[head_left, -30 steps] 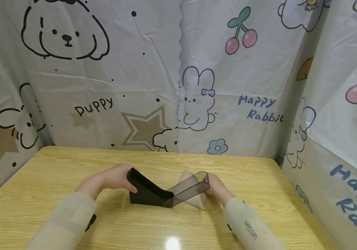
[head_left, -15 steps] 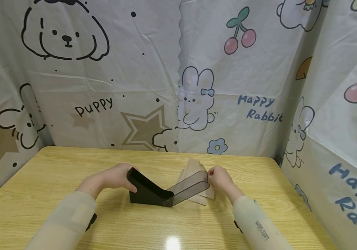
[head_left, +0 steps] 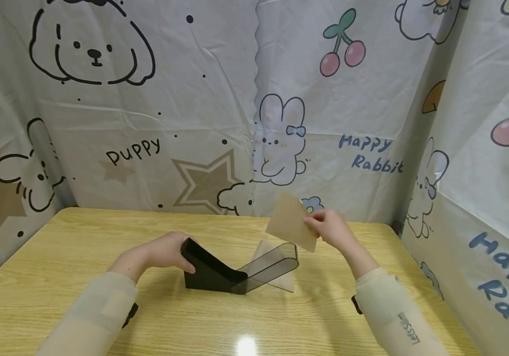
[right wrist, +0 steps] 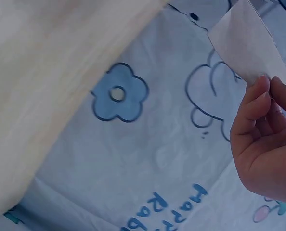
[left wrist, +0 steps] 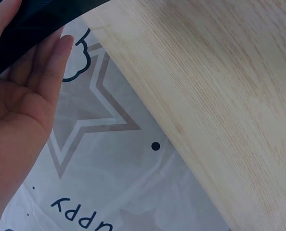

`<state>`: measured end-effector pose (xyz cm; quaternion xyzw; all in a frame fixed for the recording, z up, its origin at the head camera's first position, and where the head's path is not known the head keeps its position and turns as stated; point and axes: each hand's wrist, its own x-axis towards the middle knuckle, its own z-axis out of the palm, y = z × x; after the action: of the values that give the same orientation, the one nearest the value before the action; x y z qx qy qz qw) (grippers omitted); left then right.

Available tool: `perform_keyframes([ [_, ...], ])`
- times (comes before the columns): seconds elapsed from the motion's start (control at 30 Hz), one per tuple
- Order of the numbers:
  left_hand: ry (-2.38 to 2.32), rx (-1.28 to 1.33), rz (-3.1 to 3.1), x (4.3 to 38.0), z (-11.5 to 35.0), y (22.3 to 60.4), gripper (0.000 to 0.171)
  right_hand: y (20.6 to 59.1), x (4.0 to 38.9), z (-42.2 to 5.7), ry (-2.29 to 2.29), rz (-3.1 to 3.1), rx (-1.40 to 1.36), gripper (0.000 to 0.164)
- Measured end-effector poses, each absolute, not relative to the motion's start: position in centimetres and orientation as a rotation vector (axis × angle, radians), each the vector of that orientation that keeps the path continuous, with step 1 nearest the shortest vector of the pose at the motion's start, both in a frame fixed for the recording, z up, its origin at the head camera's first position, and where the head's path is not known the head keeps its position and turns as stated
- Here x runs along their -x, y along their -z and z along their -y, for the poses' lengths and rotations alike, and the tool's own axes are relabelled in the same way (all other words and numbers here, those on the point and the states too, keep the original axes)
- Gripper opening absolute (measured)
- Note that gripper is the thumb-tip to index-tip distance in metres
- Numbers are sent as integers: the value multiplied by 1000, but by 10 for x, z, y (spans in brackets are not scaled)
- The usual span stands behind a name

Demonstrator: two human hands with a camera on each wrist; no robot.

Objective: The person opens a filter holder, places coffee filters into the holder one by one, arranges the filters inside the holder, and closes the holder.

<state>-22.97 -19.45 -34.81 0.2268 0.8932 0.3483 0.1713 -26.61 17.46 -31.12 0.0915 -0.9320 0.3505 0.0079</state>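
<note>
A brown paper piece (head_left: 290, 220), pinched in the grip of the right hand (head_left: 336, 231), is now raised above the table (head_left: 218, 321), newly separated from a second piece (head_left: 286, 282) seen partly through the clear part (head_left: 276, 272) of the black holder (head_left: 211, 277) grasped by the left hand (head_left: 170, 250).

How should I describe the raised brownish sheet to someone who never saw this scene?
On the wooden table, find the black holder with its see-through end. Above that end in the head view, the right hand pinches a flat, brownish sheet. It is the one held in the air; the paler piece below shows partly through that end.
</note>
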Motion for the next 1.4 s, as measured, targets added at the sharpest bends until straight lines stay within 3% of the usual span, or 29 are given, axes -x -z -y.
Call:
perform_keyframes([
  [0.67, -973, -648, -2549, 230, 196, 349, 24, 265, 240, -128, -1042, 2798, -453, 14],
  [1.4, -1005, -696, -2529, 231, 197, 351, 25, 266, 229, -98, -994, 2850, -571, 12],
])
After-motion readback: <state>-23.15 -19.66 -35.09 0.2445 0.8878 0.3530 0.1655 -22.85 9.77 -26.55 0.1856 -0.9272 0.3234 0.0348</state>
